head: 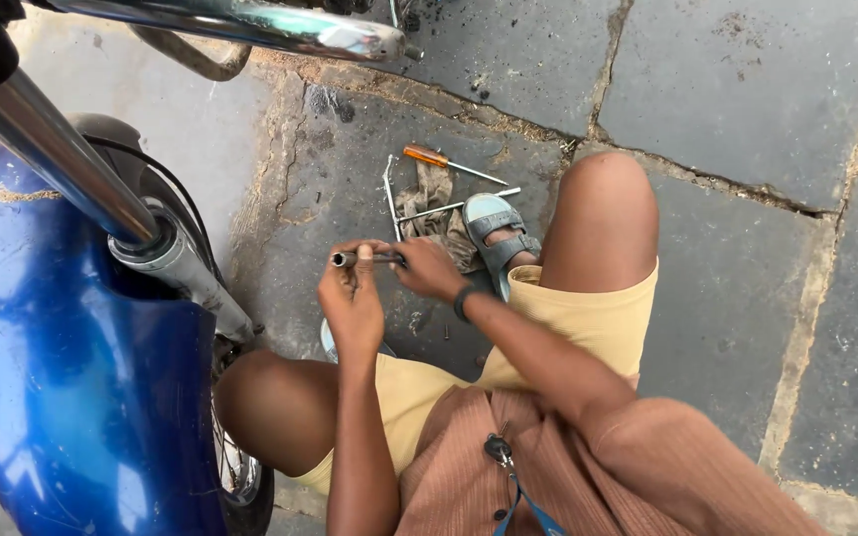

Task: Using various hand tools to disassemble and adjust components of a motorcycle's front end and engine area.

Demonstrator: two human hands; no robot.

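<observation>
Left hand [352,303] grip clenched around metal socket tool [361,259], right hand [429,268] fingers grasping its other end

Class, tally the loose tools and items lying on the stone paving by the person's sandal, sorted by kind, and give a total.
Screwdriver, orange handle: 1
Thin metal tools: 2, one bent, one straight
Rag: 1
Total: 4
Not counted: the metal socket tool held between left hand and right hand.
</observation>
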